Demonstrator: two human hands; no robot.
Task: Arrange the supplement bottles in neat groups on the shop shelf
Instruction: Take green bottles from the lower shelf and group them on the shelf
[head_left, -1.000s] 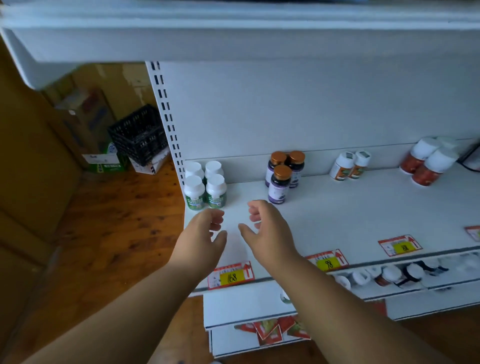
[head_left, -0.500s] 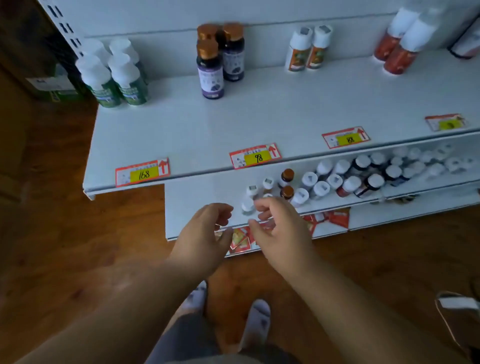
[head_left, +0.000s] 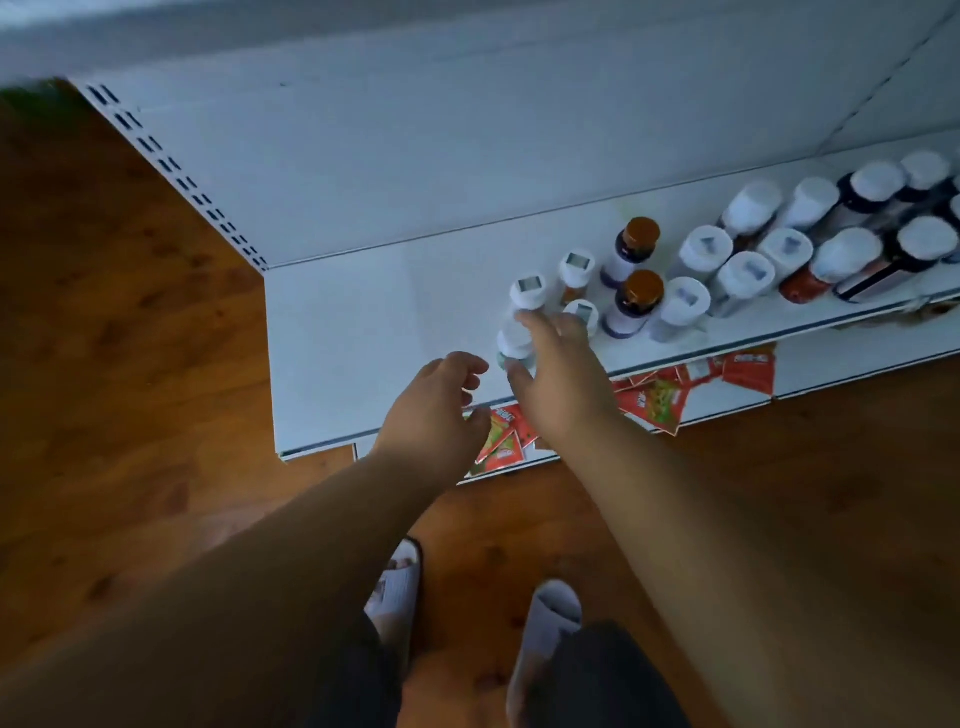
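Observation:
I look down on a low white shelf crowded with supplement bottles on its right half. My right hand reaches over the front edge, with thumb and fingers curled round a small white-capped bottle at the left end of the group. My left hand hovers just left of it over the shelf edge, fingers loosely curled and holding nothing. Behind stand small white bottles with square-marked caps and two purple bottles with brown caps.
Larger white-capped bottles, some red and some dark, fill the shelf to the right. Red sachets lie on the ledge below. The shelf's left half is bare. My slippered feet stand on the wooden floor.
The view has dropped from the upper shelf to the lower one. Both hands came down and forward, and my right hand has closed round the white-capped bottle.

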